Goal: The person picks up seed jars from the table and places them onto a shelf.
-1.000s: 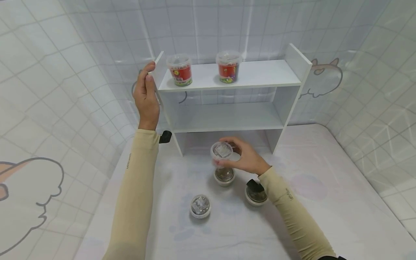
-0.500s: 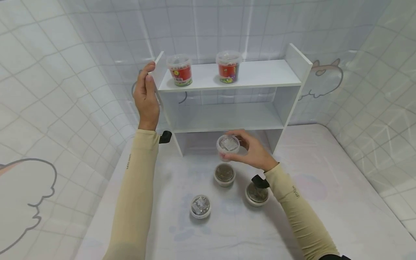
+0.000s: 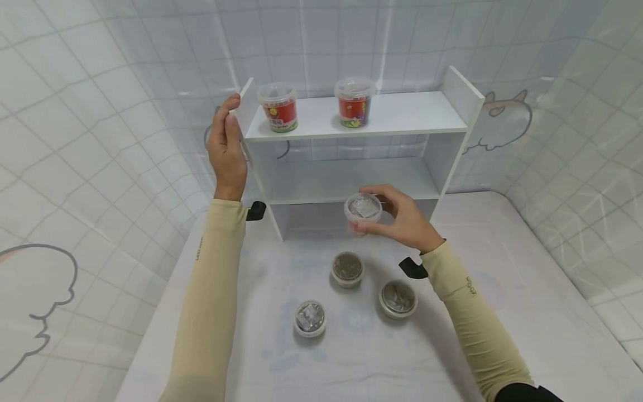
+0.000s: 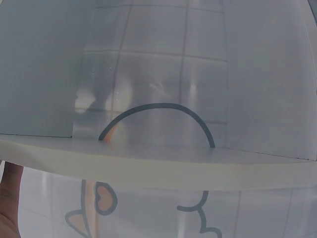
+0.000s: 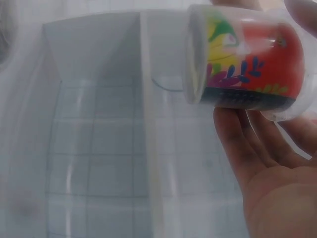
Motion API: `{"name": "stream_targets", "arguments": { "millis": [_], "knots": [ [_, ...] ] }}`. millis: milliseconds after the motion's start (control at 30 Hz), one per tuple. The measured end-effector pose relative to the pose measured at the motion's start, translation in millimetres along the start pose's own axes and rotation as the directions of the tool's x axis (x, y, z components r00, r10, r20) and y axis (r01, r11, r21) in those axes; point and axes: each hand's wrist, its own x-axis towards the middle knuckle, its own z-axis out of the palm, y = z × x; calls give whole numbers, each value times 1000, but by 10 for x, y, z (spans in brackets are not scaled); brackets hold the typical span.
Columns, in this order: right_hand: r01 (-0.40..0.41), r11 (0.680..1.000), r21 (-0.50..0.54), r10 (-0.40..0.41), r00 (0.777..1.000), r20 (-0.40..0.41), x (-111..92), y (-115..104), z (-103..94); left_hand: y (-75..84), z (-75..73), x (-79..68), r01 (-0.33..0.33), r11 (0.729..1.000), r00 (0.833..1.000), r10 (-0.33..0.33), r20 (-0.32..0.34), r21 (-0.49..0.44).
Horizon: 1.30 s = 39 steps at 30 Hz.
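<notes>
My right hand (image 3: 404,220) grips a small clear plastic cup (image 3: 363,209) by its sides, in front of the shelf's lower part. In the right wrist view this cup (image 5: 252,57) shows a red, printed label with coloured leaves. My left hand (image 3: 228,151) rests against the left side panel of the white shelf unit (image 3: 351,198), fingers fairly straight. Part of that hand (image 4: 10,201) shows at the left edge of the left wrist view. On the table stand three lidded cups: one in the middle (image 3: 347,268), one at right (image 3: 398,298), one nearer (image 3: 310,318).
Two similar cups with red labels, a left one (image 3: 279,109) and a middle one (image 3: 354,103), stand on the top shelf (image 3: 412,114). A pale cloth (image 3: 351,368) covers the table. Tile-patterned sheeting (image 3: 321,44) hangs behind and at both sides.
My right hand has carried the cup up and to the right, away from the middle cup on the table and toward the shelf. The left hand has stayed in place.
</notes>
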Motion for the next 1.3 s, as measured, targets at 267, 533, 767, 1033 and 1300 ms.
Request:
{"name": "stream_targets", "arguments": {
  "millis": [267,533,767,1033,1300],
  "knots": [
    [-4,1000,19,5,999,-34,44,-101,-146,21,12,-5,-5,1000,1000,5,-10,19],
    [-15,1000,-16,14,998,-59,115,-217,-281,13,1,-10,1,1000,1000,0,-20,12],
    [14,999,-49,-18,997,-77,218,-343,-417,16,4,-6,1,1000,1000,-1,-12,17],
    [86,995,-53,-91,990,-111,338,-494,-583,17,0,-10,3,1000,1000,-3,-17,15],
    [88,990,-107,-105,981,-164,493,-405,-830,20,10,-4,-3,1000,1000,3,-17,8]
  ]
}}
